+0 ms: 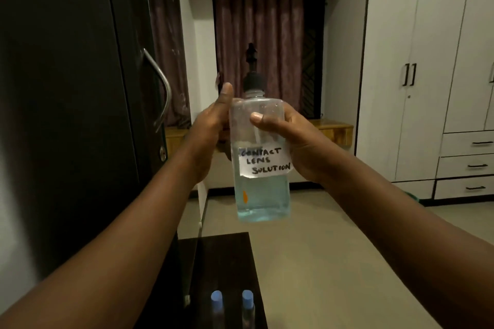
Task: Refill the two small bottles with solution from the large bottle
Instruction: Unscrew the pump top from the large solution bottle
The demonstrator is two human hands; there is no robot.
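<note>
I hold the large clear bottle [260, 195] upright at chest height in the middle of the view. It has a black pump top, pale blue liquid up to about half, and a white label reading "CONTACT LENS SOLUTION". My left hand [211, 128] grips its upper left side, thumb raised beside the neck. My right hand [291, 136] wraps its upper right side, thumb across the front. Far below, at the bottom edge, the two small clear bottles with blue caps [216, 304] [248, 304] stand side by side on a dark table [227, 256].
A dark cabinet door with a curved metal handle [160, 88] stands close on the left. White wardrobes with drawers [465, 163] fill the right. Dark red curtains [256, 35] and a wooden shelf [334, 131] lie ahead. Beige floor [334, 262] spreads to the right of the table.
</note>
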